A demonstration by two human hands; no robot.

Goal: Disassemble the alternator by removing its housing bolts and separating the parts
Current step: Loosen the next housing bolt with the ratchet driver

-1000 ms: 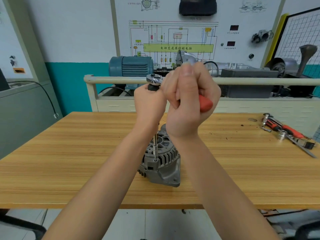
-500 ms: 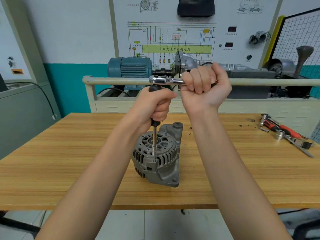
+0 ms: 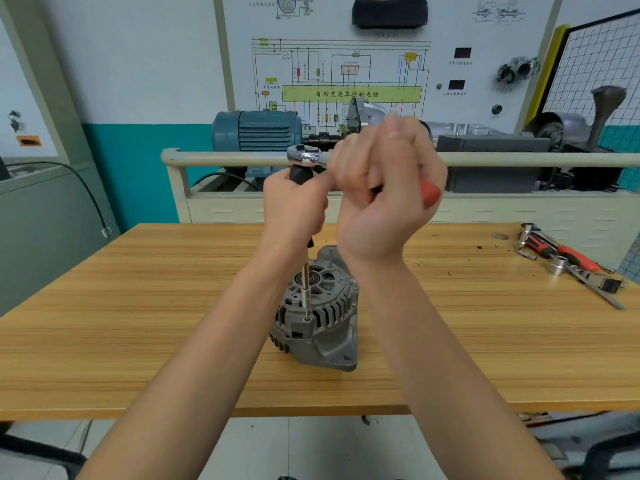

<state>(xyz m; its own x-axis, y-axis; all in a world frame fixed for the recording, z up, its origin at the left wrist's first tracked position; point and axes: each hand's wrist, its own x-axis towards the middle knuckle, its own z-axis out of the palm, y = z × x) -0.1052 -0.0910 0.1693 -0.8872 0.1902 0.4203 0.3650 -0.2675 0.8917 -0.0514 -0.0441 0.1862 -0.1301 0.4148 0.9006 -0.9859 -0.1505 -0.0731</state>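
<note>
Wooden bench (image 3: 138, 323): alternator (image 3: 317, 318) sits near its middle, close to the front edge, vented end cover up, mounting ear toward the camera.

Ratchet (image 3: 306, 155) stands above it, on a long extension (image 3: 306, 292) that drops straight down to a housing bolt at the near rim of the cover. Bolt head itself is hidden under the bit.

Left hand (image 3: 294, 209) wraps the black upper section of the extension, keeping it vertical. Right hand (image 3: 384, 188) is fisted around the red ratchet handle (image 3: 429, 194), blurred, so likely mid-swing.

Step in hand, as I read it: backing out that bolt.

Doing it well:
- keep the extension plumb, any tilt cams the bit out
- push down with the left, swing with the right only
- nothing holds the alternator body; short strokes or it spins on the bench

Spare tools (image 3: 568, 261) lie far right, well apart.
</note>
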